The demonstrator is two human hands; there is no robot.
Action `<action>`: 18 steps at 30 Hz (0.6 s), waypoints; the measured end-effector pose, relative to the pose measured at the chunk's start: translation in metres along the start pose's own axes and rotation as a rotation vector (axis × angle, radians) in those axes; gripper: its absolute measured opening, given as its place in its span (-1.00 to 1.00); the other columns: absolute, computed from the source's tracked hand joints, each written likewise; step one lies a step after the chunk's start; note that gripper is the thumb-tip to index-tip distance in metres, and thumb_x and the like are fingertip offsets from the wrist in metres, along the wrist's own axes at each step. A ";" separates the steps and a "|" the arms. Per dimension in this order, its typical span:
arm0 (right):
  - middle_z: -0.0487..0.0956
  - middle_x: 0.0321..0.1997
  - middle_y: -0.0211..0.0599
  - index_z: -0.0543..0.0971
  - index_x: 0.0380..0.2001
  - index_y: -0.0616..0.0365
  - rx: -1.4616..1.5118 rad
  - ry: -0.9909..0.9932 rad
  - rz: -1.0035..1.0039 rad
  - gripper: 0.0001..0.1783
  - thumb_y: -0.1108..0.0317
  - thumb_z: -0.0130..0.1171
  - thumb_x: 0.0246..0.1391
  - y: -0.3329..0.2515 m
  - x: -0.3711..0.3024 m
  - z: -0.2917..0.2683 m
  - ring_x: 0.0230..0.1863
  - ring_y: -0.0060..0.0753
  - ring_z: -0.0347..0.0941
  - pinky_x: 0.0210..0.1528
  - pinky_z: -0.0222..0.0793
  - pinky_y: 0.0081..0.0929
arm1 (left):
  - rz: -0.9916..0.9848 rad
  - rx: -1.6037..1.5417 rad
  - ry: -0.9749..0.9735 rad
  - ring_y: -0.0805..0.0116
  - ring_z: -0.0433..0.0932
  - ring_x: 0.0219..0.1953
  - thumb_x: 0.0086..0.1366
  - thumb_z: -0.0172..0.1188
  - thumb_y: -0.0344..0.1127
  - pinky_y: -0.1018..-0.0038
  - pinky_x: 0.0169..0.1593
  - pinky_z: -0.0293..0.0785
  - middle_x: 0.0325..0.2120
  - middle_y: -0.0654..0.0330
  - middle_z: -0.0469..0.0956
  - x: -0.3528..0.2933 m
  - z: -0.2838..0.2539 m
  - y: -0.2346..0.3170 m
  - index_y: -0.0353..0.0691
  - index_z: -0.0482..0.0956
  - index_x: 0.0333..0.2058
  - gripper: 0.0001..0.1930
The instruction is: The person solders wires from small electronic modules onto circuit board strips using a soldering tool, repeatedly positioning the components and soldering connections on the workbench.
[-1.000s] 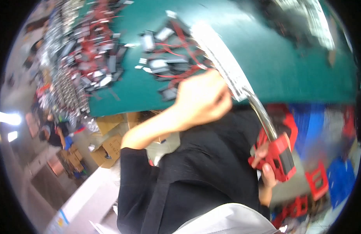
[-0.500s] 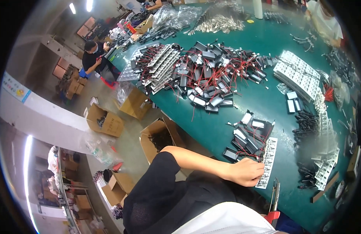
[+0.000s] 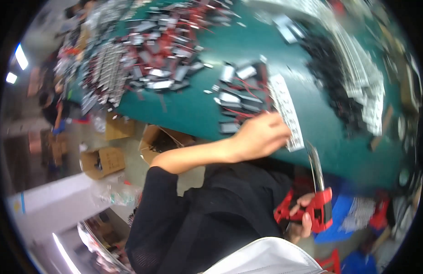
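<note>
My left hand [image 3: 262,136] reaches across from the left with its fingers pinched together at the lower left edge of a white circuit-board strip [image 3: 287,109]. What is between the fingers is too blurred to make out. Beside the strip lies a small group of black battery boxes [image 3: 243,99] with red wires. Low at the table's near edge, my right hand [image 3: 303,223] grips a red-and-black tool [image 3: 322,210] with a long slim metal shaft. The shaft points up toward the strip's near end, apart from it.
A large heap of battery boxes [image 3: 170,59] with red wires and stacked board strips [image 3: 108,75] lie far left. Black cable bundles [image 3: 332,82] and more white strips [image 3: 357,68] lie right. Cardboard boxes [image 3: 108,162] stand on the floor at left; a person [image 3: 53,107] is beyond.
The view has swung down and right, blurring the picture. My right hand and the red-and-black tool's body have come into sight. My left hand stays at the strip's edge.
</note>
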State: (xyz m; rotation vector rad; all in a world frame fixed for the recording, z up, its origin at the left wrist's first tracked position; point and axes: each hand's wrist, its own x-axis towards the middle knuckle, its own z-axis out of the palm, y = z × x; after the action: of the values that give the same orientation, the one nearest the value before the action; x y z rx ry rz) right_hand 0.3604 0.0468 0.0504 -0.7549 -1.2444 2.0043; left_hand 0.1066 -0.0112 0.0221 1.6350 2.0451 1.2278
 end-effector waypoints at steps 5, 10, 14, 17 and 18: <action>0.49 -0.35 -0.02 0.07 0.21 0.44 -0.018 0.032 0.134 -0.11 0.23 0.20 -0.12 0.009 -0.013 -0.021 -0.50 -0.34 0.46 -0.32 0.46 -0.39 | -0.016 -0.055 -0.035 0.28 0.51 -0.47 0.03 0.28 -0.54 0.43 -0.38 0.47 -0.48 0.16 0.49 0.005 -0.002 -0.005 -0.26 0.57 -0.36 -0.84; 0.51 -0.36 -0.08 -0.07 0.29 0.35 -0.001 0.139 0.191 0.00 0.25 0.26 -0.11 0.007 -0.019 -0.013 -0.50 -0.32 0.47 -0.41 0.46 -0.43 | -0.017 -0.033 -0.080 0.39 0.51 -0.54 -0.03 0.26 -0.59 0.53 -0.46 0.46 -0.55 0.20 0.49 0.004 0.011 -0.004 -0.30 0.56 -0.45 -0.87; 0.52 -0.34 -0.11 -0.05 0.29 0.33 0.028 0.147 0.287 0.00 0.25 0.29 -0.10 0.005 -0.023 -0.014 -0.48 -0.33 0.48 -0.35 0.46 -0.41 | 0.013 0.016 -0.094 0.43 0.51 -0.54 -0.07 0.26 -0.61 0.59 -0.48 0.44 -0.59 0.23 0.49 0.000 0.015 -0.004 -0.29 0.55 -0.49 -0.87; 0.52 -0.34 -0.11 -0.05 0.30 0.33 0.006 0.149 0.313 -0.01 0.27 0.29 -0.09 0.003 -0.021 -0.013 -0.47 -0.34 0.48 -0.33 0.45 -0.43 | -0.002 0.001 -0.103 0.44 0.50 -0.54 -0.06 0.26 -0.61 0.60 -0.48 0.45 -0.58 0.23 0.50 0.000 0.015 -0.004 -0.30 0.55 -0.49 -0.87; 0.52 -0.34 -0.12 -0.05 0.30 0.33 -0.007 0.132 0.316 -0.01 0.27 0.28 -0.08 0.003 -0.021 -0.014 -0.46 -0.35 0.48 -0.33 0.45 -0.44 | -0.005 0.001 -0.103 0.45 0.50 -0.54 -0.06 0.26 -0.61 0.60 -0.48 0.45 -0.58 0.23 0.50 0.001 0.015 -0.003 -0.30 0.55 -0.49 -0.87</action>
State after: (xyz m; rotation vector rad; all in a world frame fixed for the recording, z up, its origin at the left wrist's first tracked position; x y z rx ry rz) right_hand 0.3828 0.0372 0.0453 -1.1275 -1.1107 2.1560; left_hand 0.1136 -0.0039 0.0111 1.6570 1.9869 1.1165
